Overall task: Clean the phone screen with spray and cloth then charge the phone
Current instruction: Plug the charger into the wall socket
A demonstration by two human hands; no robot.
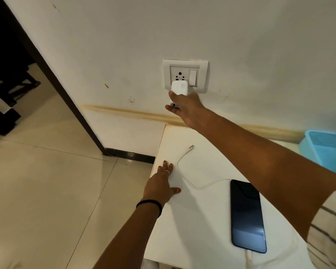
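head-worn view, looking down-forward at wall (260, 35), table (192, 220) near

1. Your right hand (185, 107) hides the lower part of the white charger block (179, 87).
2. The light blue perforated plastic basket (326, 150) runs off the right edge.
3. The thin white cable (184, 172) passes behind your right forearm.

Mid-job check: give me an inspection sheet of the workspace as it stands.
Surface: white table, bare near the wall.
Job's things: phone flat, screen dark; charger at wall socket.
Clutter: blue basket at right edge.
Grip: right hand holds the charger; left hand rests flat on the table.
Cables: white cable plugged into the phone, other end loose.
Surroundings: stained wall, tiled floor, dark doorway.
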